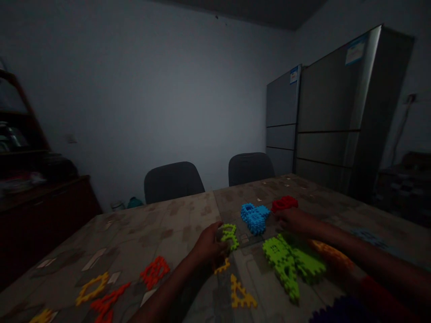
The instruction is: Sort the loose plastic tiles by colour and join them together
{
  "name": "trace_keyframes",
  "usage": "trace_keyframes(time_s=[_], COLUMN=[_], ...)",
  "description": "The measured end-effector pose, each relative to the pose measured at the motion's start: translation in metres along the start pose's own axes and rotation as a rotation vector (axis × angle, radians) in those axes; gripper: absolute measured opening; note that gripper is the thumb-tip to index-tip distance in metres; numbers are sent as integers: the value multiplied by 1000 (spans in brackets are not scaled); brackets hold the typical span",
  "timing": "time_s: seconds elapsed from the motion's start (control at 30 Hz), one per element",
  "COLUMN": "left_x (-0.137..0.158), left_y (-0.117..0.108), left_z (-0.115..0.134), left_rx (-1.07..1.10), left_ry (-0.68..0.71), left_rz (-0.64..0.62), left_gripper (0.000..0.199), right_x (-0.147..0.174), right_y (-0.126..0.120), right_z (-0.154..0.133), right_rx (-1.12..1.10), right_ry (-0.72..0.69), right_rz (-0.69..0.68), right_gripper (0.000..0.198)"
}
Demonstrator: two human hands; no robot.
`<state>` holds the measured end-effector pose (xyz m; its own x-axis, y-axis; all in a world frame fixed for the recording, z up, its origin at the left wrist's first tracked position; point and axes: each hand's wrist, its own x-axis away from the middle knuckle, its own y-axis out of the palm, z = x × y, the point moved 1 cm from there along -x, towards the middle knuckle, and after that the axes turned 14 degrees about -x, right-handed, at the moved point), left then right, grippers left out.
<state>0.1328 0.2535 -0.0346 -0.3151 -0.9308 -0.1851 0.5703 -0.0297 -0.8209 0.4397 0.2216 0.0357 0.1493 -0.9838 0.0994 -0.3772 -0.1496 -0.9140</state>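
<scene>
My left hand (209, 244) holds a lime-green toothed piece (230, 237) by its near-left edge, around the middle of the counter (182, 220), just beyond a yellow piece (222, 266). My right hand (293, 222) is at the red pieces (284, 204), close to the blue pieces (255, 217); in this gloom I cannot tell whether it grips any. I judge the lime-green toothed piece light, stiff and hard to break, probably plastic, its teeth giving good purchase; a finger-and-thumb pinch across its flat frame should suit. As for containers, the refrigerators (330, 98) are closed, hiding their contents, and the shelf unit (28, 106) on my left holds items (15, 137) too dark to name
</scene>
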Motion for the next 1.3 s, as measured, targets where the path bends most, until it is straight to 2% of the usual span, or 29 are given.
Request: trace_keyframes(time_s=[0.07, 0.13, 0.23, 0.3, 0.57, 0.67, 0.8, 0.87, 0.97, 1.03, 1.3], left_x=[-5, -13, -28, -36, -53, -61, -58, -49, -30, -21, -15], left_y=[4, 7, 8, 7, 19, 20, 7, 2, 1, 5, 13], left_z=[3, 6, 10, 13, 30, 29, 19, 14, 9, 6, -2], left_rx=[-46, -104, -200, -260, -391, -324, -183, -120, -53, -23, 51], left_ry=[15, 18, 7, -9, -144, -121, -2, 76, 167, 201, 229], left_rz=[-71, -133, -196, -213, -151, -122, -110, -118, -133, -139, -121], left_gripper=[69, 68, 42, 32, 37, 35, 35, 43, 77, 91, 92], right_x=[0, 1, 3, 4, -5, -8, -8, -7, -6, -7, -12], right_y=[0, 0, 1, 1, 0, -2, -6, -7, -5, -3, -1], right_z=[-11, -23, -37, -43, -60, -58, -47, -42, -41, -44, -59], right_rx=[-9, -19, -37, -48, -79, -94, -118, -132, -141, -138, -107], right_ry=[-41, -83, -131, -147, -167, -168, -170, -162, -150, -153, -175], right_rz=[-4, -6, -5, -12, -15, -9, -5, -7, -9, -15, -47], right_gripper=[24, 22, 20, 20, 18, 19, 20, 20, 22, 22, 26])
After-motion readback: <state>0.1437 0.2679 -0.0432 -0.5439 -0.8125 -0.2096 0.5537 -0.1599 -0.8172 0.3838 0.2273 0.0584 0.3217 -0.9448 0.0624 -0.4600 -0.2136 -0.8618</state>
